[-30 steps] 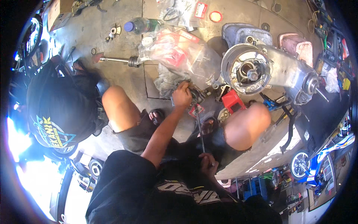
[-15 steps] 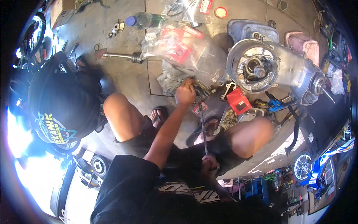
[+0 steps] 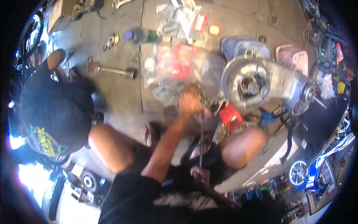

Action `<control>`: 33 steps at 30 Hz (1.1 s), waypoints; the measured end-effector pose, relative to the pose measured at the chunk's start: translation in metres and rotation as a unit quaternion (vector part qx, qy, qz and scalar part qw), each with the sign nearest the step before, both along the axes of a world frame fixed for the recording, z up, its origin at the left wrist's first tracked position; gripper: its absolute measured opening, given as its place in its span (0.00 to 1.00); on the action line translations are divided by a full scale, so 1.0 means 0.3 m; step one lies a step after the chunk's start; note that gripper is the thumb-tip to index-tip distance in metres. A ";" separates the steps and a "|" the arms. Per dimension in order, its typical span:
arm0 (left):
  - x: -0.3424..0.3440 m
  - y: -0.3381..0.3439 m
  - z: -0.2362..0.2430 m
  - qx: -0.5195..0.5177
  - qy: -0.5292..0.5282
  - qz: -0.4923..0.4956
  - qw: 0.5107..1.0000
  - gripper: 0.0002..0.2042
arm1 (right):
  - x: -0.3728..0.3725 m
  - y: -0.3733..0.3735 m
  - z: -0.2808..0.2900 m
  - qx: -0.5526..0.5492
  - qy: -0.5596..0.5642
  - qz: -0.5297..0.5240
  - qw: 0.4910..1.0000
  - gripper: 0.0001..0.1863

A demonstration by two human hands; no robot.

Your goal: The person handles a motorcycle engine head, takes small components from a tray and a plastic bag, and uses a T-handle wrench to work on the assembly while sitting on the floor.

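Note:
My left hand point(image 3: 189, 100) is closed over a greasy metal part point(image 3: 204, 100) on the floor, beside a crumpled grey rag point(image 3: 164, 94). Motion blur hides exactly how its fingers sit. From that part a long thin metal bar point(image 3: 202, 139) runs back toward me between my knees. Its near end is in my closed right hand point(image 3: 200, 174), close to my lap. A red box point(image 3: 231, 116) lies just right of the metal part.
A large metal engine case point(image 3: 280, 87) stands to the right. Beyond my left hand lie a clear bag point(image 3: 209, 71) with red packets, a bottle point(image 3: 143, 36) and a metal shaft tool point(image 3: 113, 70). A person in black point(image 3: 56, 100) crouches at left.
The picture has shifted, with the floor things lower in it. The bar's near end has swung slightly left with my right hand. My left hand stays at the metal part.

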State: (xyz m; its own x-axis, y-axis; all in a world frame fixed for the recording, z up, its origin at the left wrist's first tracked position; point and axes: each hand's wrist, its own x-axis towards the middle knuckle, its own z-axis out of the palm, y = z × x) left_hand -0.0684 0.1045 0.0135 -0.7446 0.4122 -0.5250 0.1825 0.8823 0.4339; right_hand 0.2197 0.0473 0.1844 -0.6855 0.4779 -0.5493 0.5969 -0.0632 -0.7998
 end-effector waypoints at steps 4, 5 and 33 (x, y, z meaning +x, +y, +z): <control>0.109 -0.006 0.082 -0.073 -0.140 -0.131 0.979 0.12 | 0.164 -0.125 0.171 -0.092 -0.097 -0.069 0.989 0.06; 0.116 -0.029 0.084 0.078 0.025 -0.070 0.994 0.12 | 0.081 -0.108 0.292 -0.059 -0.123 -0.070 0.988 0.06; 0.054 -0.159 0.019 0.346 0.232 -0.263 0.870 0.24 | 0.130 -0.320 0.189 -0.098 -0.016 0.170 0.980 0.16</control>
